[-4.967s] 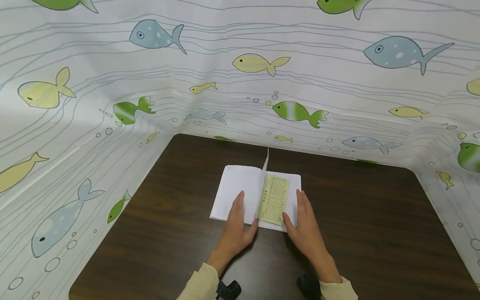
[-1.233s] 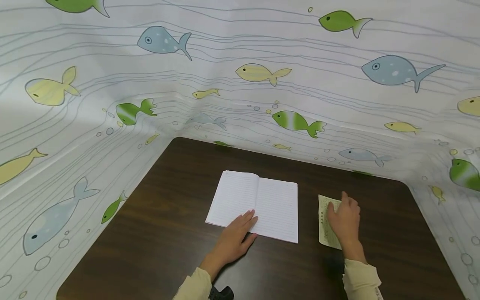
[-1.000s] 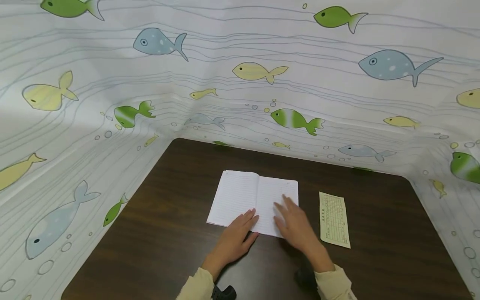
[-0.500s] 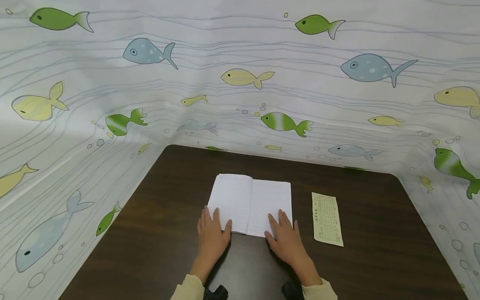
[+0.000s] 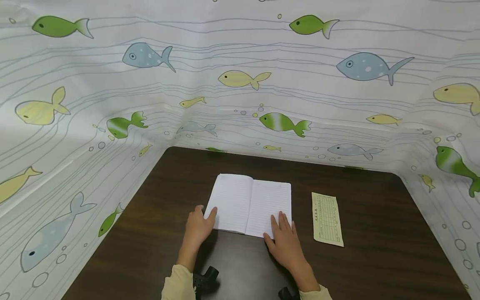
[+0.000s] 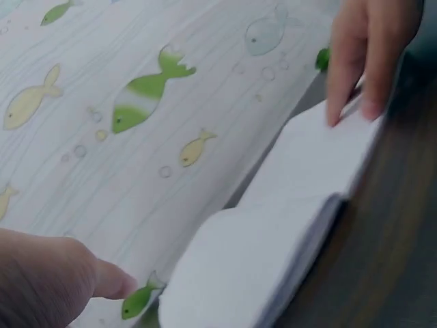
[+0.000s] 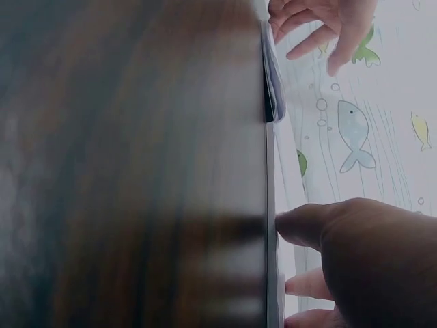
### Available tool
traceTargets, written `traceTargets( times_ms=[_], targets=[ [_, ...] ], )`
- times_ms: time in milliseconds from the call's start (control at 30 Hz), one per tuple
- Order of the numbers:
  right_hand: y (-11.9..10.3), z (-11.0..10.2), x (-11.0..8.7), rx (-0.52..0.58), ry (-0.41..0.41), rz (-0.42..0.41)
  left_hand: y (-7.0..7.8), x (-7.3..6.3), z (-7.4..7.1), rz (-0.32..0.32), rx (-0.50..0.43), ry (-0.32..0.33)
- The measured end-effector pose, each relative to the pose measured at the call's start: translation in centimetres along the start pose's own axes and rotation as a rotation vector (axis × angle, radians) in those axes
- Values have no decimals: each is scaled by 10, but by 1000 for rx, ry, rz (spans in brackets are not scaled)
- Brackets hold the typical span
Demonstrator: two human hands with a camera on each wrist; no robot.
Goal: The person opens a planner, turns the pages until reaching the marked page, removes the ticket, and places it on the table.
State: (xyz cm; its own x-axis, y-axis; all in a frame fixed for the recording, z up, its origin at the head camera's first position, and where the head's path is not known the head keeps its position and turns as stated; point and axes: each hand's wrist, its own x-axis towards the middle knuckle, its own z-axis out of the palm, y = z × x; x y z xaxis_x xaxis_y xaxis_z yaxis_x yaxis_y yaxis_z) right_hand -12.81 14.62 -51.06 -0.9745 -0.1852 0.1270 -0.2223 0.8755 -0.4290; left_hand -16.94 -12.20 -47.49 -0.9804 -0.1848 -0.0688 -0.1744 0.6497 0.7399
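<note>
An open notebook (image 5: 234,200) with blank ruled pages lies flat on the dark table. At its left edge is my left hand (image 5: 198,227), the thumb over the margin and the fingers beyond the edge. In the left wrist view that thumb (image 6: 113,279) appears held just off the pages. My right hand (image 5: 286,246) rests on the lower right page with its fingers spread and extended. The right wrist view shows its thumb (image 7: 304,222) touching the notebook's lower edge. A yellow printed paper slip (image 5: 327,219) lies right of the notebook, apart from both hands.
A white curtain (image 5: 240,50) printed with fish surrounds the table (image 5: 375,233) at the back and sides. A black wrist-camera mount (image 5: 206,277) sits by the left cuff.
The yellow slip went from the right page to the table at right, and the raised page now lies flat. My right hand returned to the notebook; my left hand slid to its left edge.
</note>
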Motion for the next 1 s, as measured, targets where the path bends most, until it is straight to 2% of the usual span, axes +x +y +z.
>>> traceTargets(
  times_ms=[167, 300, 367, 433, 533, 600, 667, 833, 1000],
  targets=[
    [4, 4, -1, 31, 6, -7, -4, 7, -10, -60, -83, -95],
    [6, 3, -1, 49, 10, -9, -5, 10, -15, -86, -154, -143],
    [7, 2, -2, 55, 12, -13, -7, 10, -16, -81, -163, -155],
    [8, 2, -2, 61, 14, -16, -9, 8, -14, -39, -114, -145],
    [11, 2, -2, 68, 0, -12, -16, 1, -3, 97, 66, -85],
    [13, 3, -2, 75, -12, -10, -21, -4, 10, 224, 186, -51],
    [15, 2, -2, 84, -23, -8, -25, -7, 25, 368, 257, -24],
    [18, 1, -1, 107, -7, -26, -27, -5, 50, 723, 276, 14],
    [19, -3, -1, 122, -7, -36, -21, 5, 52, 976, 354, 53]
  ],
)
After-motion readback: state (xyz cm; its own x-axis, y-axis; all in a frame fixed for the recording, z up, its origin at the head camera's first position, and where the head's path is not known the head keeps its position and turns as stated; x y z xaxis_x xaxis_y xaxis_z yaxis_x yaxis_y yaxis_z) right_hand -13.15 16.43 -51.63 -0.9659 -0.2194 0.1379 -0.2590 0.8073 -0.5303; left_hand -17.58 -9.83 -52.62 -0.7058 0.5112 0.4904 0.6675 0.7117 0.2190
